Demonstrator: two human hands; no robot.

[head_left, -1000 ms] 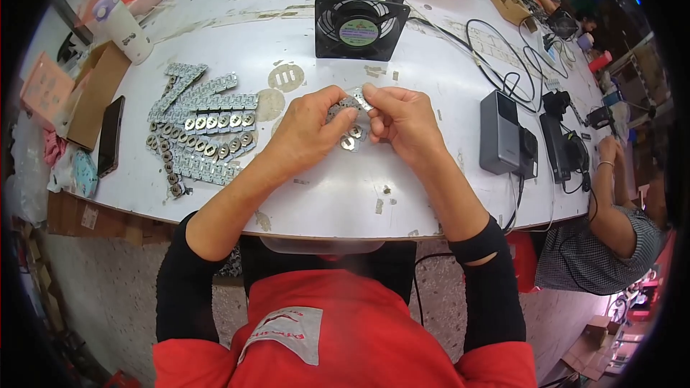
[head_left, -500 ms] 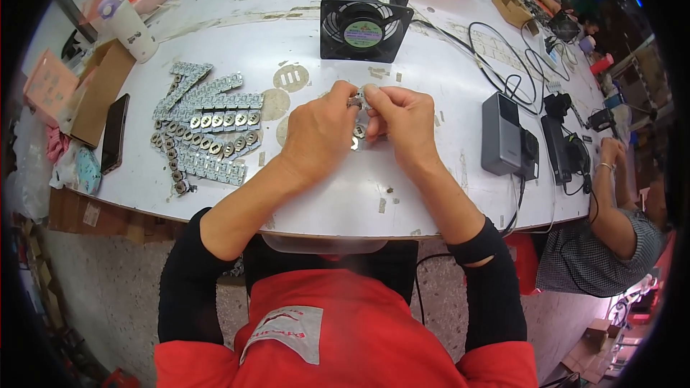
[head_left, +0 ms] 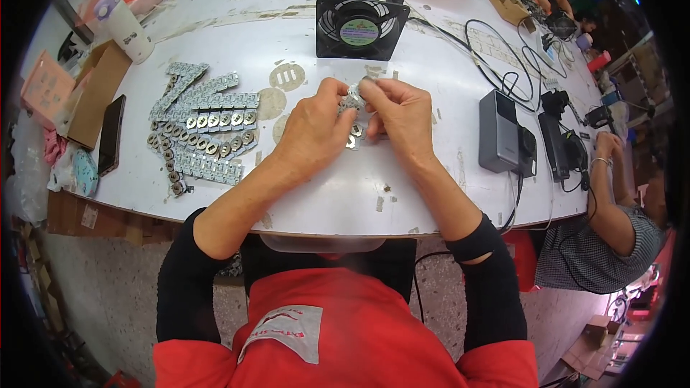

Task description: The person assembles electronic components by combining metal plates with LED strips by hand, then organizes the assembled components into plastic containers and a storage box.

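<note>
A linked strip of small silvery metal pieces [head_left: 350,103] is bunched between my two hands, above the table. My left hand [head_left: 310,129] is closed, with the strip pinched between its thumb and fingers. Thumb and forefinger of my right hand [head_left: 404,116] pinch the strip's upper end. Its lower end, with round discs in it, hangs below the fingers. Part of the strip is hidden by my fingers. Left of my hands lie several similar strips [head_left: 208,121], fanned out, some with round dark-rimmed discs.
A black fan [head_left: 359,23] stands beyond my hands. To the right are a grey box-shaped device [head_left: 498,133], a black power strip [head_left: 552,145] and loose cables. A phone [head_left: 112,134], an open carton [head_left: 100,90] and a white bottle [head_left: 126,30] stand left. Co-workers sit on the right.
My left thumb and fingers have shifted and spread slightly, so more of the bunched strip shows between my hands. The right hand keeps its pinch. The whole view has moved slightly.
</note>
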